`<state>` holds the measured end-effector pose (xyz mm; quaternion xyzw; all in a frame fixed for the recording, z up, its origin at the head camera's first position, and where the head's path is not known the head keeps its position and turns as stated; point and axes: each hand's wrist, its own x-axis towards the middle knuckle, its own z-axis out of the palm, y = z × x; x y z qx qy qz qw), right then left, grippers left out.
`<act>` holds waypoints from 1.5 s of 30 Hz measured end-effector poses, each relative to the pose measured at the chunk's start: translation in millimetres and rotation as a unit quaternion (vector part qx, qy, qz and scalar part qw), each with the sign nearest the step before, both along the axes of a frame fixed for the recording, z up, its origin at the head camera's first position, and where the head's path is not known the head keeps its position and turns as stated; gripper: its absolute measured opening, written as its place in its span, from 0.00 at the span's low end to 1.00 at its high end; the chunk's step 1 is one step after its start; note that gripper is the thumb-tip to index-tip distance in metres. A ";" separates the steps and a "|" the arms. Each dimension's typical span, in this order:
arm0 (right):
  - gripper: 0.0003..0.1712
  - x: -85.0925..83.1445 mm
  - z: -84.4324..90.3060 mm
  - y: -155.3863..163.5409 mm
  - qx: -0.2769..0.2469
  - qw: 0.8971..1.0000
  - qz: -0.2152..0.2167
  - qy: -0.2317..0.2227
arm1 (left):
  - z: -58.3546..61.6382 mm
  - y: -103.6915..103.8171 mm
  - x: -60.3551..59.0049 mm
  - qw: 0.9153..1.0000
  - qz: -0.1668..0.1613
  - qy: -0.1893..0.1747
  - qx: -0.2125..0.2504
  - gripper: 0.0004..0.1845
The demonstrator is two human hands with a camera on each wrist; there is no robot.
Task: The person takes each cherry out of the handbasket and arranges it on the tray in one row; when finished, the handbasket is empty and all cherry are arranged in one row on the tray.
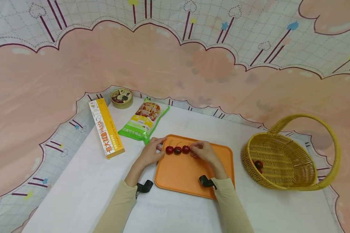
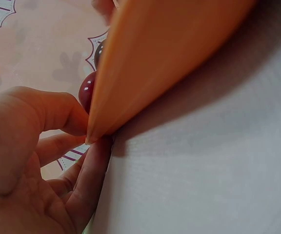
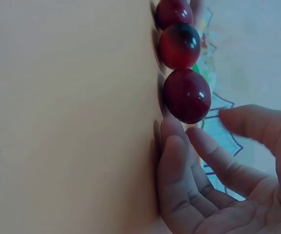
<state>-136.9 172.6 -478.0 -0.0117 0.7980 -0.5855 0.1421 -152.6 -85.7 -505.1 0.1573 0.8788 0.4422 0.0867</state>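
Fingertips of the right hand (image 1: pixel 203 152) rest loosely curled on the flat orange plastic tray (image 1: pixel 180 174), just beside the rightmost of three dark red cherries (image 1: pixel 178 149) lined along its far edge. Relaxed left hand (image 1: pixel 151 151) fingers touch the tray's far-left corner. Aligning the row seems underway; next needs a light pinch. One cherry lies in the yellow wicker basket (image 1: pixel 280 181) near the table's right edge.

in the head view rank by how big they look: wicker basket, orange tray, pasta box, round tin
1. wicker basket, handle included
2. orange tray, close to the basket in footprint, so that order is unsure
3. pasta box
4. round tin, farthest from the camera
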 end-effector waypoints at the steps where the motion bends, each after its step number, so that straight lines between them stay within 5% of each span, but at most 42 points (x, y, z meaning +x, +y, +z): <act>1: 0.15 0.1 0.2 -0.7 0.003 1.000 -0.001 -0.001 | 0.3 -0.1 0.0 1.000 0.000 0.001 0.001 0.34; 9: 0.15 -2.2 -2.2 -5.2 0.054 0.998 -0.008 -0.011 | 0.7 -0.1 0.3 1.000 0.004 -0.003 0.005 0.34; 27: 0.15 -2.6 2.2 -2.7 0.064 0.997 0.038 -0.023 | -0.3 1.1 -0.9 1.000 0.003 -0.006 0.000 0.34; 45: 0.19 -0.5 9.5 27.7 0.066 0.997 0.021 -0.017 | 0.9 0.3 -0.7 1.000 0.002 -0.010 0.002 0.34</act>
